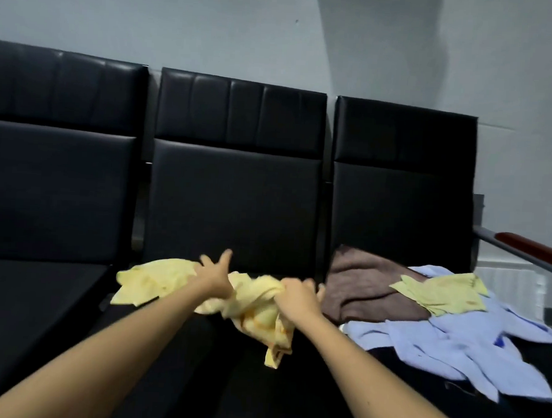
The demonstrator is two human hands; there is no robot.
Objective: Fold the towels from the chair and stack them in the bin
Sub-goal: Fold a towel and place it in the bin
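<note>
A crumpled yellow towel (155,284) lies on the middle seat of a row of black chairs (233,200). My left hand (215,276) rests on its upper middle with fingers and thumb spread. My right hand (299,293) grips a bunched fold at the towel's right end, and a tail of cloth hangs below it. On the right seat sits a pile: a brown towel (363,283), a small yellow-green towel (443,292) and pale blue towels (446,345). No bin is in view.
The left seat (33,292) holds nothing. A metal armrest with a reddish wooden top (531,249) sticks out at the right end of the row. A pale wall (182,21) stands behind the chair backs.
</note>
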